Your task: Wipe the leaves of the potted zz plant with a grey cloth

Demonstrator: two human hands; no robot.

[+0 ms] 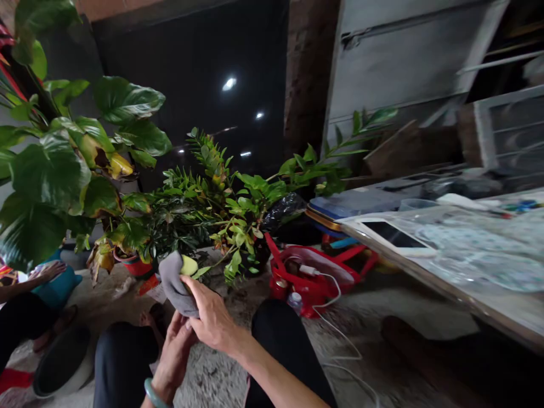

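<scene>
A soft grey cloth piece (173, 283), a little like a sock, is held up in front of my knees. Beside its upper end shows a yellow-green oval patch (189, 265); whether it belongs to the cloth or is a leaf I cannot tell. My right hand (215, 314) grips the cloth from the right, its fingers reaching up along that side. Below it, my left hand (176, 345), with a pale green bangle (153, 392) on the wrist, closes at the cloth's lower end. The left fingertips are partly hidden.
Leafy potted plants (238, 209) stand ahead. To the right, a red bag (310, 283) with a white charger (309, 270) and cable sits below a table (442, 283) bearing a white phone (395, 235). At left are a dark bucket (63, 362) and another person's arm (25, 286).
</scene>
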